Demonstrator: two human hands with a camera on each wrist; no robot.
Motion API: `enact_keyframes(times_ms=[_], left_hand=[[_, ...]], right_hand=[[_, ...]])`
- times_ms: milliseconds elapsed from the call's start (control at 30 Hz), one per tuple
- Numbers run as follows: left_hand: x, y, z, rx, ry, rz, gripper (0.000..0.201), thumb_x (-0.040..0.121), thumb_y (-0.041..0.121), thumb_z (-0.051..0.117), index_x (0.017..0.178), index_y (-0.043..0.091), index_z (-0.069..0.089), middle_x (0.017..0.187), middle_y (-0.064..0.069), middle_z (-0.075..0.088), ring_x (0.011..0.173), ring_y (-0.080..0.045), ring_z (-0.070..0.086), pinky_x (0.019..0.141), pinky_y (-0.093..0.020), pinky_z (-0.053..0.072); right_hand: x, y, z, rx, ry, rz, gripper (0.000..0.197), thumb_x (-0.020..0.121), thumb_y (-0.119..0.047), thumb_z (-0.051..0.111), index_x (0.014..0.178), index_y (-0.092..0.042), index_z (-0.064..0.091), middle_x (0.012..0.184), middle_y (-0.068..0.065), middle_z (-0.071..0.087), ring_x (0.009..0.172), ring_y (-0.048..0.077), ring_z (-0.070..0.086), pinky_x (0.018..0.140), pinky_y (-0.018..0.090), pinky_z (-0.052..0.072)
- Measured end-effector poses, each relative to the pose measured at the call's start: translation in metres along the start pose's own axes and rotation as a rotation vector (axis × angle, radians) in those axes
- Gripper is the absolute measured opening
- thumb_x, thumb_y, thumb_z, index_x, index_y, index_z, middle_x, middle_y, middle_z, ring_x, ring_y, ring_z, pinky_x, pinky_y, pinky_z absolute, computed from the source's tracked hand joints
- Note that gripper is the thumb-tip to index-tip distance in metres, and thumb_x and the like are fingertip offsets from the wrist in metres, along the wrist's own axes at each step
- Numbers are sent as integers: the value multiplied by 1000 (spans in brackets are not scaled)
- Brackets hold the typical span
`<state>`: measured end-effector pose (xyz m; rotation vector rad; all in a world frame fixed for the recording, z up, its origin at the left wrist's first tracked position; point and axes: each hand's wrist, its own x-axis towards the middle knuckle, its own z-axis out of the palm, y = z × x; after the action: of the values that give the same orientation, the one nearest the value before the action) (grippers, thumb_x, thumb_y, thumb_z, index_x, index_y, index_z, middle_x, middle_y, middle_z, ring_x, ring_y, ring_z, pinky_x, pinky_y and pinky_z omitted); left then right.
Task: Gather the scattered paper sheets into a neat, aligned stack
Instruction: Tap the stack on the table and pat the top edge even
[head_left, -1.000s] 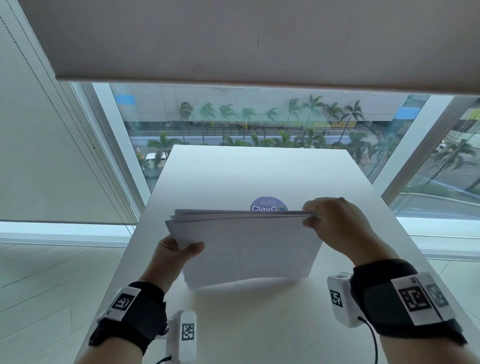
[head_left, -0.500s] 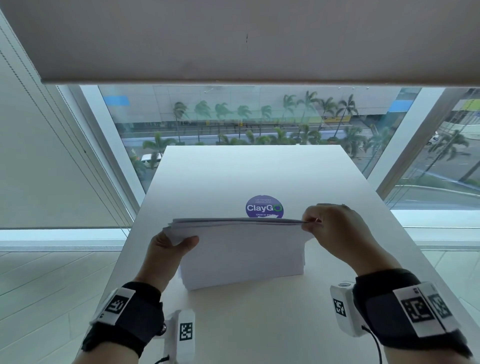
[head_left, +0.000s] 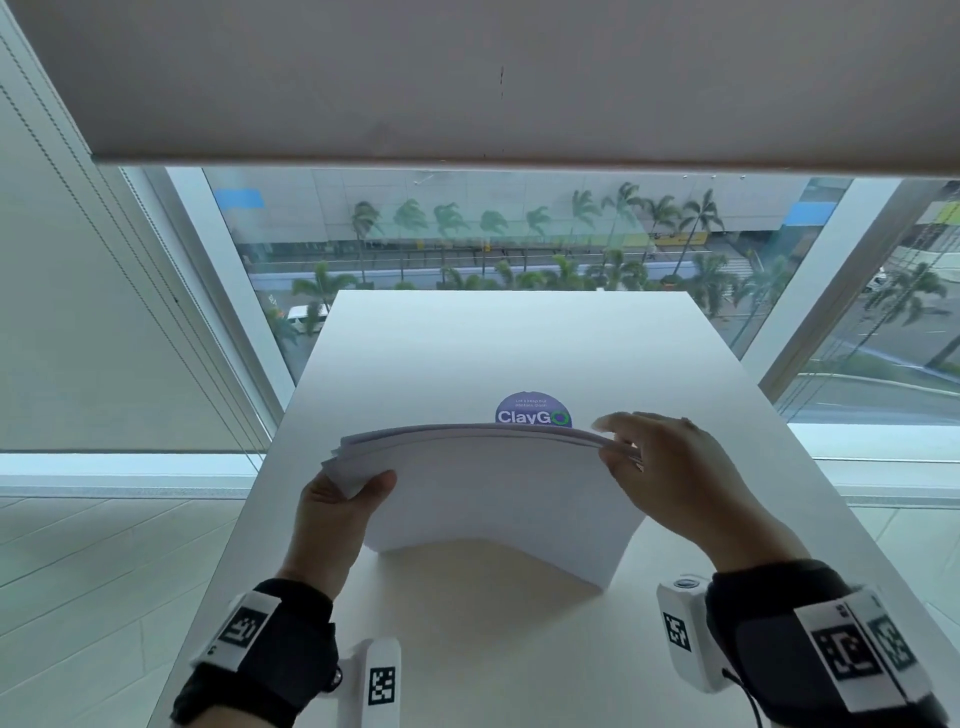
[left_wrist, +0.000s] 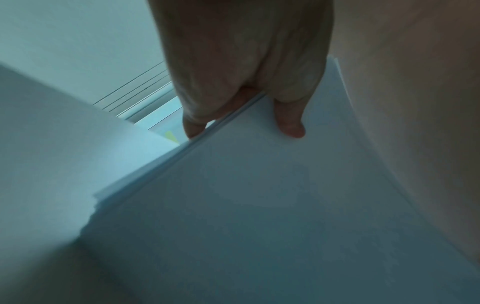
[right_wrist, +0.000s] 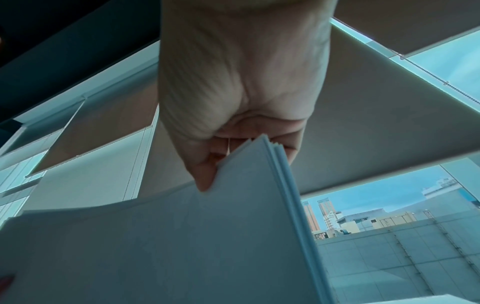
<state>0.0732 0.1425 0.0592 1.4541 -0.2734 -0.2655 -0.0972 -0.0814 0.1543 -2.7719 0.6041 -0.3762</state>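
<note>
Two hands on the paper stack (head_left: 493, 493): head view has it standing on edge on the white table (head_left: 467, 353), bowed, left hand (head_left: 332, 519) pinching one corner, right hand (head_left: 675, 478) the other. Left wrist view, blurry, thumb (left_wrist: 291, 123) looks pressed on the front sheet. Right wrist view, fingers (right_wrist: 205, 174) clamp the fanned top corner.

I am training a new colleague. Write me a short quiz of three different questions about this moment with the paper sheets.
1. True or false: the paper stack lies flat on the table.
2. Which hand holds the stack's upper right corner? A) left hand B) right hand
3. Fill in: the round sticker behind the stack reads ____.

Key:
1. False; it stands on its lower edge, bowed, held by both hands.
2. B
3. ClayGO
</note>
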Motion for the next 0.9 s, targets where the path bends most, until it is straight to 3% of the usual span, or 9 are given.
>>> enact_keyframes(times_ms=[167,233,300,367,500,667,800,833,900], left_hand=[[5,4,-9,44,-84,-30,22,81,-6,60,81,15,66,64,16,73,61,6,64,59,-6,49],[4,4,-10,32,-101,-42,22,82,-6,59,80,14,67,63,15,73,61,5,65,59,-6,50],[2,4,-10,16,-101,-46,21,82,-7,57,81,12,67,63,14,73,61,5,65,58,-6,50],[1,4,-11,5,-101,-50,21,82,-8,56,83,11,67,65,13,73,62,4,66,60,-7,50],[1,2,-13,-7,-106,-56,22,82,-8,57,83,11,68,67,12,74,65,2,66,62,-9,51],[1,2,-15,3,-133,-53,21,82,-6,57,84,12,68,69,12,75,67,2,66,63,-8,51],[3,1,-16,-4,-132,-53,21,82,-6,58,84,12,69,71,10,75,68,0,66,64,-10,52],[3,1,-16,-6,-133,-54,21,82,-5,59,84,13,70,72,8,75,69,-1,67,66,-11,52],[3,0,-17,-18,-134,-59,19,79,-3,64,84,14,72,77,5,76,73,-6,67,70,-16,54]], right_hand=[[3,-9,0,-15,-106,-88,50,84,-26,57,133,-28,46,119,-2,63,107,24,58,85,34,48],[5,-13,2,-87,-206,-105,58,86,-32,55,140,-32,34,135,-6,53,122,20,49,104,36,35],[4,-17,4,-115,-194,-118,63,86,-34,55,143,-33,27,142,-8,45,131,19,41,114,44,15],[5,-25,5,-121,-98,-191,72,83,-33,58,145,-30,21,149,-4,36,137,21,35,114,51,10],[7,-41,17,-176,-241,-278,79,87,-36,53,148,-28,4,158,-5,13,145,17,14,115,50,1],[11,-61,26,-154,-84,-371,81,80,-31,57,147,-18,14,154,2,27,139,24,31,109,53,18],[15,-80,39,-131,-235,-400,79,87,-28,50,149,-20,0,159,-4,8,146,17,12,115,48,4],[17,-84,39,-93,-214,-408,79,86,-27,52,149,-19,4,158,-3,12,145,18,16,115,50,7],[17,-92,40,-103,-106,-439,82,76,-27,61,146,-14,20,153,3,31,138,24,35,107,56,27]])
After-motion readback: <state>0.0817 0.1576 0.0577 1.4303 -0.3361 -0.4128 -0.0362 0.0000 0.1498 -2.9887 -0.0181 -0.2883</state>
